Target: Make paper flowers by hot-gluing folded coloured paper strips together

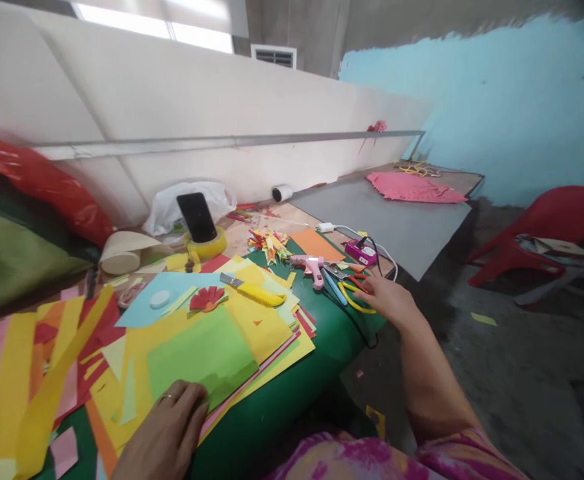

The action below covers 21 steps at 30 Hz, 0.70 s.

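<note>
Grip on the right: our right hand [389,303] is at a slim red handle [359,283]; its inner fingers are hidden, so we cannot tell whether they are clamped on it or merely touching.
Yellow loop: just beside those fingers we see a yellow looped plastic handle [346,297]; whether it shares a tool with the red one, we cannot tell.
Grip on the left: our left hand [172,417], wearing a ring, rests loosely from above, fingers bent and side by side, on the near edge of a light-green rectangular paper sheet [199,360].
Tools: left of the handles lie a light-blue stick-shaped tool [335,287] and a pale pink glue gun [312,265]; behind them sits a magenta power strip [361,253].
Stack: under the green sheet we have yellow paper sheets [267,330], bearing a yellow utility knife [255,291] and a red paper flower [207,299].
Phone: farther back, a black phone [197,217] leans upright at a yellow tape roll [207,248].
Bench: green covering [292,400] drapes its near edge; a red plastic chair [557,220] stands well apart, to our right.
</note>
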Available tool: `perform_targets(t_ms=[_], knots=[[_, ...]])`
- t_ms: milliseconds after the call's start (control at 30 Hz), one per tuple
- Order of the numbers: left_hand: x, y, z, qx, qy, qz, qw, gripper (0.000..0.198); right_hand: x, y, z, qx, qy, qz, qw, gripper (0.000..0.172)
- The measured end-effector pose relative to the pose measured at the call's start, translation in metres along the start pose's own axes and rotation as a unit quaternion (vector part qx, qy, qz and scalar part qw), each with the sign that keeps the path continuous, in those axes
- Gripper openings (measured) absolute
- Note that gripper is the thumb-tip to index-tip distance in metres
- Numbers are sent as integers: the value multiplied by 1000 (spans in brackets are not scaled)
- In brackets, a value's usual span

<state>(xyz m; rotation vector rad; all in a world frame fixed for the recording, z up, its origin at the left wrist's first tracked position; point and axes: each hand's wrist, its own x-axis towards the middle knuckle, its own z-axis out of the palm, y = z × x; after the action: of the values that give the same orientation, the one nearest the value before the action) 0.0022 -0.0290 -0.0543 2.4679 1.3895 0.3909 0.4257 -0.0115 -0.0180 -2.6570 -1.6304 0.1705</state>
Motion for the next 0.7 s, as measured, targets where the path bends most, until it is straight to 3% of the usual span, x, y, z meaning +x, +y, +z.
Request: perform_targets(t_ms=[233,433,600,700], knots=[[1,3,-3,4,-24,-18,1000,29,3,6,14,19,24,-15,999,24],[-1,3,3,-9,4,-15,1000,33,19,14,24,21,80,-25,996,10],[-1,10,4,-18,-6,-56,998,32,21,13,24,23,132,-2,991,12],[2,16,0,-17,-35,-74,996,30,10,-5,23,88,198,-87,972,19]])
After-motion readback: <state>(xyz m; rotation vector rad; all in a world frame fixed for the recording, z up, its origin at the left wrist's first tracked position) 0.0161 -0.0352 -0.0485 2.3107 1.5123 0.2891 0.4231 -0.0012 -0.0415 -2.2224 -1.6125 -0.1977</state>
